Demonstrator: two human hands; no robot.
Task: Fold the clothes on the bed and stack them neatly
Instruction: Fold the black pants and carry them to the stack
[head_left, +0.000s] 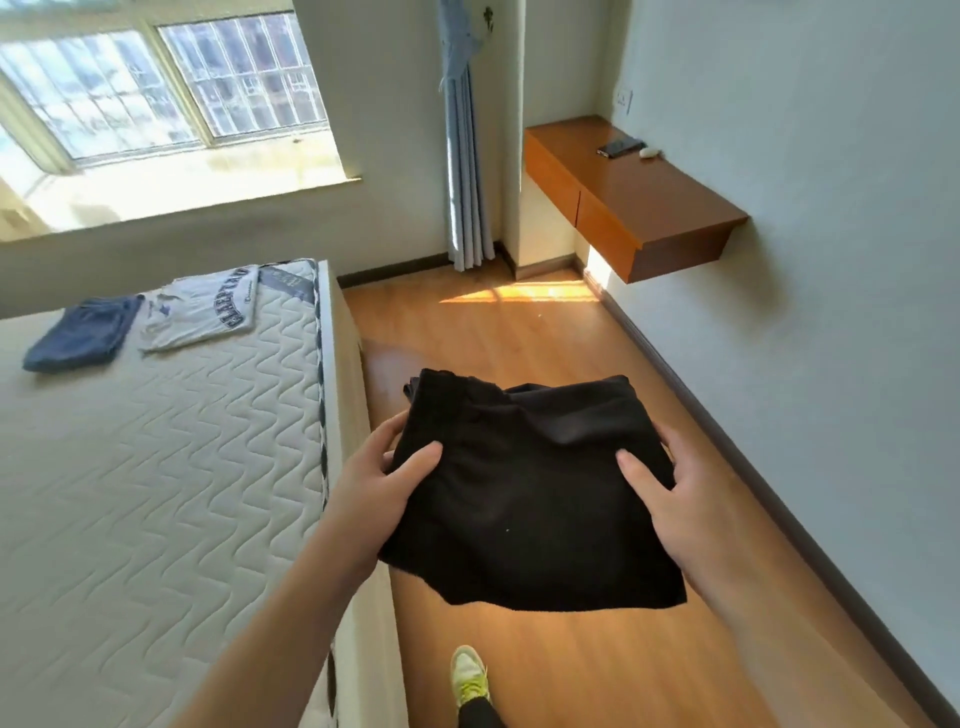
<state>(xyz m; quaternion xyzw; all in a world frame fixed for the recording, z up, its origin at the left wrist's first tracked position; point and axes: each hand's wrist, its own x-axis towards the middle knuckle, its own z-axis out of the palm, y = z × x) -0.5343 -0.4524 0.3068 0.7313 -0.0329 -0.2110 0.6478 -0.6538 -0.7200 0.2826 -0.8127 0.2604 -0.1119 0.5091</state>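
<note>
Black folded garment (524, 499), carried above the floor beside the bed (156, 467), with left hand (379, 483) and right hand (675, 499) fingers clamped on its edges. Apparently folding's done; next, stack it by the blue (85, 335) and white (202, 309) folded clothes.

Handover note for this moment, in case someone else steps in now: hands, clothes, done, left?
Left hand and right hand grip opposite sides of the folded black shorts, held in the air over the floor beside the bed.
Done: folded navy garment and folded white printed T-shirt lie side by side at the mattress's far end.
Left: set the shorts down; gather all three into one stack.
</note>
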